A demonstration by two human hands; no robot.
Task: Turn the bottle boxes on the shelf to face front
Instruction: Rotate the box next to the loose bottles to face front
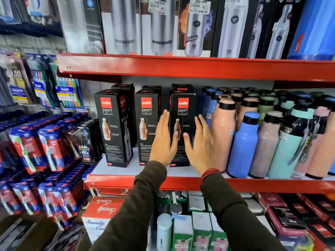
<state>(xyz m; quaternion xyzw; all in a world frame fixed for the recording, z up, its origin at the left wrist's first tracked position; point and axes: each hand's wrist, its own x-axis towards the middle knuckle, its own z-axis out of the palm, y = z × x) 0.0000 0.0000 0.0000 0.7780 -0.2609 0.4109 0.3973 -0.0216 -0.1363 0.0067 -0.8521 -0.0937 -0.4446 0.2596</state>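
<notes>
Middle shelf (pixel 126 180), red-edged: three black bottle boxes stand upright in the front row, more behind them. The left box (pixel 113 129) sits slightly angled, showing its front and one side; the middle box (pixel 146 124) and the right box (pixel 183 113) show their fronts to you. Your left hand (pixel 163 140) is spread flat with fingers straight, by the right box's left edge; your right hand (pixel 201 145) is likewise flat and wide, by its right edge. Neither hand grips anything; whether the palms touch the box cannot be told. Loose bottles (pixel 243 142) in pink, blue and mint crowd the shelf just right of the boxes.
</notes>
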